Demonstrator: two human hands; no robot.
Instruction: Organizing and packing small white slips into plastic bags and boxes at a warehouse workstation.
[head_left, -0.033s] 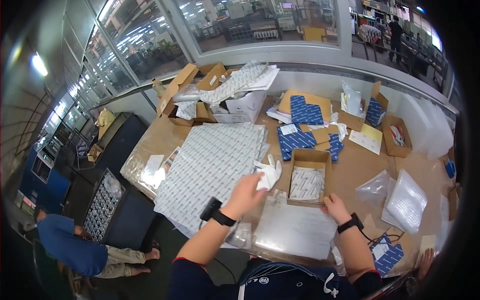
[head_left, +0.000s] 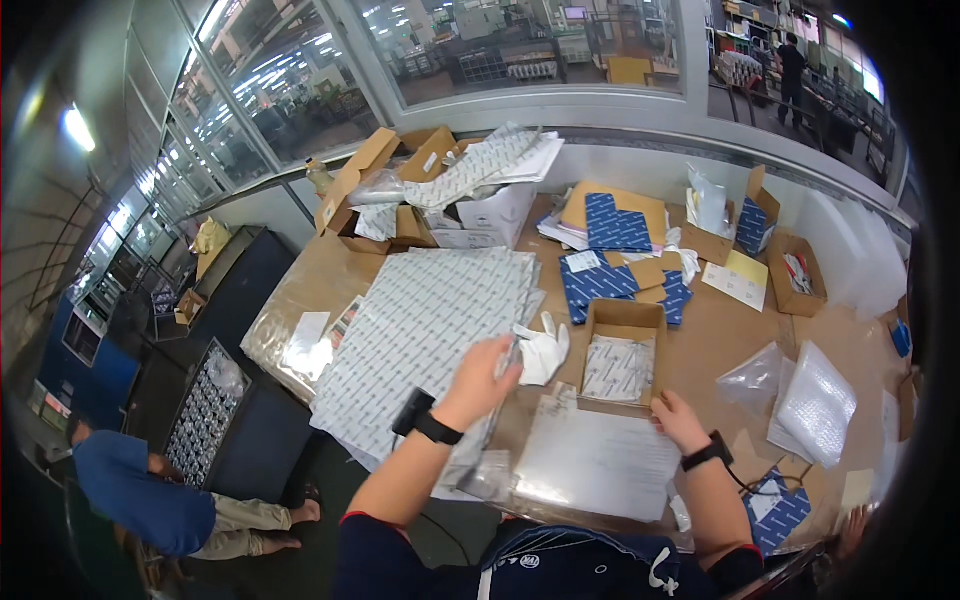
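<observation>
My left hand (head_left: 482, 378) is over the right edge of a stack of white printed paper sheets (head_left: 420, 310), its fingers curled together. A narrow greyish thing shows at its fingertips, too blurred to name. Just right of them lies a white glove (head_left: 543, 352). My right hand (head_left: 682, 424) is closed beside the near right corner of an open cardboard box (head_left: 625, 405); whether it touches the box or pinches anything is hidden. Inside the box lies folded white printed paper (head_left: 618, 368). A sheet in a clear sleeve (head_left: 595, 465) lies between my forearms.
Behind the box lie flattened blue cartons (head_left: 600, 285). Full boxes (head_left: 480, 215) stand at the back left, small open boxes (head_left: 797, 275) at the back right. Bubble wrap pouches (head_left: 815, 405) lie on the right. A person in blue (head_left: 140, 490) bends at a rack on the left.
My left hand has drawn back from the white glove, slightly left and toward me. The right hand stays by the box corner. The whole view has shifted a little.
</observation>
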